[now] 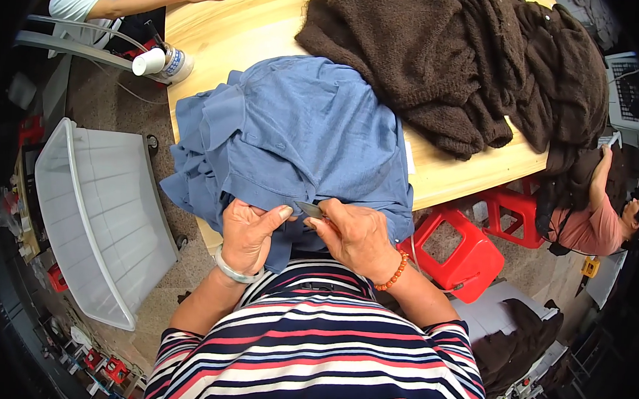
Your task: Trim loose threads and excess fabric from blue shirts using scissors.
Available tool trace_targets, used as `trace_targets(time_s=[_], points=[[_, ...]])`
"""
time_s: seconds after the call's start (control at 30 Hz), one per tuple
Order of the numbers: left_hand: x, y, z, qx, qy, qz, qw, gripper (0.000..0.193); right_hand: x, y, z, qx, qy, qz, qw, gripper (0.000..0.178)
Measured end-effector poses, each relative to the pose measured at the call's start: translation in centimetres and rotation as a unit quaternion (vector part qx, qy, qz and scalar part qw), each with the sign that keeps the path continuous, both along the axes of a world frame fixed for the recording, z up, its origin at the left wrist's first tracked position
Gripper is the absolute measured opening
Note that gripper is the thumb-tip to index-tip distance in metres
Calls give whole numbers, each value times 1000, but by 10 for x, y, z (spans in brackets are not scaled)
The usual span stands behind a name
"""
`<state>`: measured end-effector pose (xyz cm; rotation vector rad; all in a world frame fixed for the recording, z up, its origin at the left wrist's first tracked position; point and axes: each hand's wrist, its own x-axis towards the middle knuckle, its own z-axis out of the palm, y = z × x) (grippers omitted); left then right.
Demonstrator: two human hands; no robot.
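A blue button-front garment, probably a shirt, lies bunched over the near edge of the wooden table, with part hanging toward my lap. My left hand, wearing a pale bangle, is closed on the garment's near hem, thumb and forefinger pinched together. Just right of it, my right hand, with an orange bead bracelet, holds small grey metal thread snips. Their pointed tip reaches left to the cloth edge beside my left thumb. My right fingers hide the handle part.
Brown knitted garments are heaped on the table at far right. A white cup and a jar are at its left edge. Red stools stand right, a white bin left. Two people are nearby.
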<state>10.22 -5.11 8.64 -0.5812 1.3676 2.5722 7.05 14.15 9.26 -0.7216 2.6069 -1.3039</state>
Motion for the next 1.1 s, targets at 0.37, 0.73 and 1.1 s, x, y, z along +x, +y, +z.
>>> trace_targets(time_s=[0.37,0.73,1.1], points=[[3,3,-3,16,-10,-1,1000,23,-12,-10,-12,-106,-95,-21,990,33],[11,-34,-23,30,-85,9,996,13,-3,-20,-28,-41,-33,-48,997,33],[12,-24,3,94,-93,21,991,9,10,-35,-4,-36,-42,-1,998,33]])
